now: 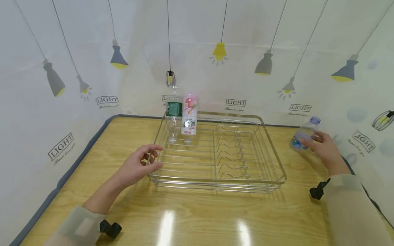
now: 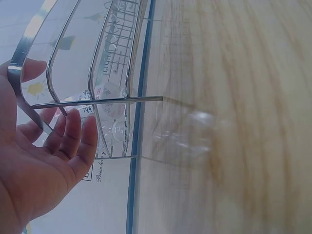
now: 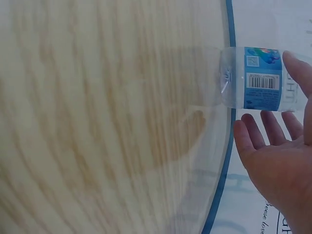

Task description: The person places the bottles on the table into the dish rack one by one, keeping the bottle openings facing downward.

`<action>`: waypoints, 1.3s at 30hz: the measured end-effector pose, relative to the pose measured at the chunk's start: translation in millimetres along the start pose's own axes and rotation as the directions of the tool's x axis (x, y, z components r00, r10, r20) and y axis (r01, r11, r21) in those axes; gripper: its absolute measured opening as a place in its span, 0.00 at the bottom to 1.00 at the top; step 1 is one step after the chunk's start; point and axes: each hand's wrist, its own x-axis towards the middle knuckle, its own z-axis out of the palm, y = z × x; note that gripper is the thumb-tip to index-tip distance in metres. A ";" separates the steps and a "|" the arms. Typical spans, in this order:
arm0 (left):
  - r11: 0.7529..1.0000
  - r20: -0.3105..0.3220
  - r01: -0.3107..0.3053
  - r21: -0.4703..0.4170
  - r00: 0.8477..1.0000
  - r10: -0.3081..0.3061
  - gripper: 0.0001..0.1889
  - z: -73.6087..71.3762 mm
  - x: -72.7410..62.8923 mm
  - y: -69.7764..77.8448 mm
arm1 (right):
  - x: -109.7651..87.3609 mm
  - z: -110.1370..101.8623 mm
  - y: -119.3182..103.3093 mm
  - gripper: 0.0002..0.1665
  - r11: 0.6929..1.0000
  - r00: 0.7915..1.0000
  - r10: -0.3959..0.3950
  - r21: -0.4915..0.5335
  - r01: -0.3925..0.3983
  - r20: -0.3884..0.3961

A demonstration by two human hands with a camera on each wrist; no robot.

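Note:
At the right, a small clear plastic bottle (image 1: pixel 307 130) with a blue label and a purplish top stands upright on the table. My right hand (image 1: pixel 326 150) is beside it, thumb at the bottle's side and fingers spread; the right wrist view has a gap between fingers and bottle (image 3: pixel 263 78). My left hand (image 1: pixel 138 164) lies loosely about the left rim of a metal wire dish rack (image 1: pixel 213 179), thumb and forefinger reaching past the rim. Inside the rack's back left, a clear bottle with a green label (image 1: pixel 174 109) and a white-pink peach drink bottle (image 1: pixel 189 114) stand neck down.
A wood-grain table (image 1: pixel 203 215) lies beneath the rack, with dark blue edging along its back and sides. Behind it hangs a white backdrop (image 1: pixel 197 41) printed with lamps. The rack's right half has a row of wavy wire dividers (image 1: pixel 229 150).

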 end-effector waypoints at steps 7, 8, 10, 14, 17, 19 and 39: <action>1.000 0.001 -0.014 -0.003 1.000 0.014 0.27 1.0 1.1 -0.6 | 5.9 3.1 6.6 0.63 0.999 1.000 -0.002 -0.054 0.001 -0.012; 1.000 0.001 -0.011 -0.003 1.000 0.011 0.27 1.2 1.1 -0.8 | 6.4 3.4 7.3 0.63 0.998 1.000 -0.002 -0.056 0.001 -0.017; 1.000 0.003 -0.008 -0.002 1.000 0.008 0.28 1.3 0.8 -0.5 | 6.4 3.7 7.3 0.63 0.998 0.999 0.001 -0.060 -0.003 -0.034; 1.000 0.006 -0.007 -0.002 1.000 0.008 0.29 0.9 0.9 1.0 | 0.7 3.3 0.3 0.61 0.997 0.998 -0.025 -0.070 0.021 -0.056; 1.000 0.005 -0.007 0.001 1.000 0.007 0.29 0.6 0.8 1.7 | -6.0 3.1 -10.7 0.59 0.995 0.996 -0.062 -0.079 0.057 -0.061; 1.000 0.003 -0.006 0.010 1.000 0.006 0.30 0.5 0.8 1.7 | -9.9 2.6 -19.1 0.57 0.994 0.995 -0.088 -0.075 0.084 -0.056; 0.975 -0.188 -0.175 0.135 0.962 0.199 0.21 -4.2 15.6 39.3 | -71.5 50.1 -133.8 0.42 0.905 0.910 -0.414 -0.094 0.414 0.024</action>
